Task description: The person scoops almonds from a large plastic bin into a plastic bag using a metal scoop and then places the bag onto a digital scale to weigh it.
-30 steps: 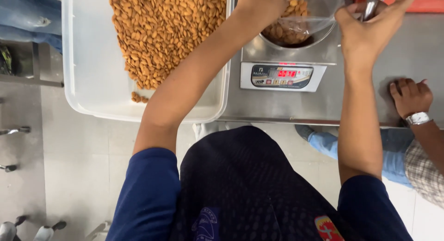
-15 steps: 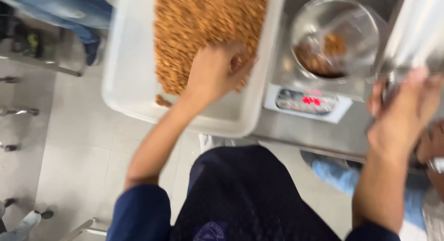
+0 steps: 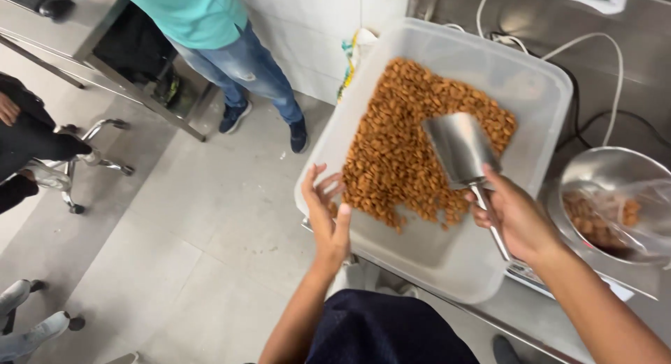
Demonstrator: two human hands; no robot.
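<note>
Right grip (image 3: pixel 514 213) closed on scoop (image 3: pixel 463 148), left grip (image 3: pixel 327 210) open

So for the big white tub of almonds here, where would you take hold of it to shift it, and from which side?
By the rim of the white tub on its two long sides, one hand each. The left hand is already at the near-left rim; the right hand holds the metal scoop. The almonds are heaped toward the far end, so a hold nearer that end would probably balance better.

Left hand (image 3: pixel 327 211), right hand (image 3: pixel 514 213): bare, no gloves, rings or watch; forearms uncovered, no sleeve in view; dark navy clothing (image 3: pixel 388 332) on torso below
</note>
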